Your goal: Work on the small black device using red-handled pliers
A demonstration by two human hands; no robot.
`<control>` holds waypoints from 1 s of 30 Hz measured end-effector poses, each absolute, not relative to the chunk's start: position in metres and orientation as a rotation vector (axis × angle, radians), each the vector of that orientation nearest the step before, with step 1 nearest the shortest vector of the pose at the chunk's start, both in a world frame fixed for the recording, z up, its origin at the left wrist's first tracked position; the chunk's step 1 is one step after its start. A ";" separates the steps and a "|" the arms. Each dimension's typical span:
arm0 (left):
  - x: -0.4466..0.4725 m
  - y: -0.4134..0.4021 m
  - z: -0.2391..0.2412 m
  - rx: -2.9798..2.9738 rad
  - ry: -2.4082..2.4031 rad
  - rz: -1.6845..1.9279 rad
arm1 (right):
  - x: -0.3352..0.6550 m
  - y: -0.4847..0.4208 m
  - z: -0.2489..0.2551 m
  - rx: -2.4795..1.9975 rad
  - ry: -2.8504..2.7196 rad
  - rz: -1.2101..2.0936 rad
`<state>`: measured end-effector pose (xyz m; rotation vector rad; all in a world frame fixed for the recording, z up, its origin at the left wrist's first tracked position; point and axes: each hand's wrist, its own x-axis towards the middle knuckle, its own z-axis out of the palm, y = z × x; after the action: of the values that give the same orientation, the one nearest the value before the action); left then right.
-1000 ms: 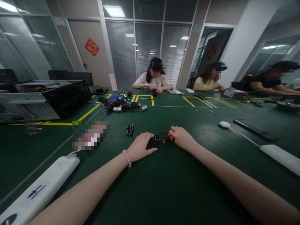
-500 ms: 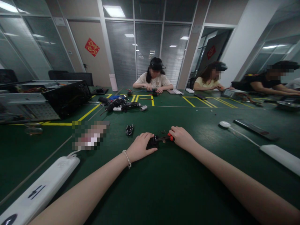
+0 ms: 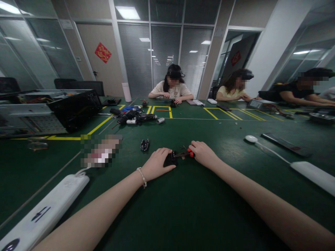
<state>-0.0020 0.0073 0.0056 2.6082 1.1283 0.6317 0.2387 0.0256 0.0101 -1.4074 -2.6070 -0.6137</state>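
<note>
My left hand [image 3: 157, 163] is closed around a small black part [image 3: 170, 160], pressing it against the green tabletop. Its fingers lie over the far side and the thumb along the near side. My right hand [image 3: 202, 152] grips the red handles of dark-jawed pliers [image 3: 184, 153]. The jaws point left and meet the black part's right upper side; what lies between the tips is too small to make out. A few tiny screw-like bits [image 3: 182, 147] lie just beyond the pliers. Farther left sits another small black part [image 3: 144, 144], apart from both hands.
White power strips lie at left [image 3: 49, 205] and right [image 3: 314, 172]. A computer case [image 3: 75, 109] stands far left. Tangled cables and tools [image 3: 136, 116] lie beyond my hands. A dark flat bar [image 3: 284, 143] and a white charger [image 3: 251, 139] are at right. Co-workers [image 3: 171, 87] sit across the table.
My hands, the pliers and the black part stay practically in place. Across the table, a co-worker's hand has shifted slightly.
</note>
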 end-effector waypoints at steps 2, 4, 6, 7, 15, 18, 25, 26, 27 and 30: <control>-0.002 0.007 0.006 2.602 1.134 0.627 | 0.239 0.026 0.010 -1.412 -2.610 -0.615; -0.002 0.007 0.006 2.597 1.137 0.623 | 0.239 0.026 0.011 -1.411 -2.614 -0.618; -0.003 0.007 0.006 2.595 1.133 0.624 | 0.239 0.026 0.011 -1.400 -2.618 -0.617; -0.003 0.007 0.006 2.596 1.131 0.625 | 0.239 0.026 0.010 -1.392 -2.621 -0.614; -0.003 0.007 0.007 2.598 1.132 0.618 | 0.239 0.025 0.010 -1.402 -2.608 -0.622; -0.002 0.007 0.006 2.606 1.131 0.626 | 0.239 0.025 0.010 -1.395 -2.608 -0.628; -0.003 0.008 0.004 2.620 1.134 0.642 | 0.240 0.025 0.010 -1.370 -2.615 -0.620; -0.003 0.008 0.004 2.616 1.135 0.639 | 0.240 0.025 0.010 -1.371 -2.616 -0.617; -0.003 0.008 0.004 2.613 1.134 0.635 | 0.240 0.025 0.010 -1.373 -2.615 -0.614; -0.003 0.008 0.004 2.609 1.130 0.637 | 0.240 0.025 0.010 -1.387 -2.609 -0.608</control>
<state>-0.0029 0.0079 0.0044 2.6089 1.1301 0.6369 0.2402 0.0250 0.0099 -1.3869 -2.6086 -0.6078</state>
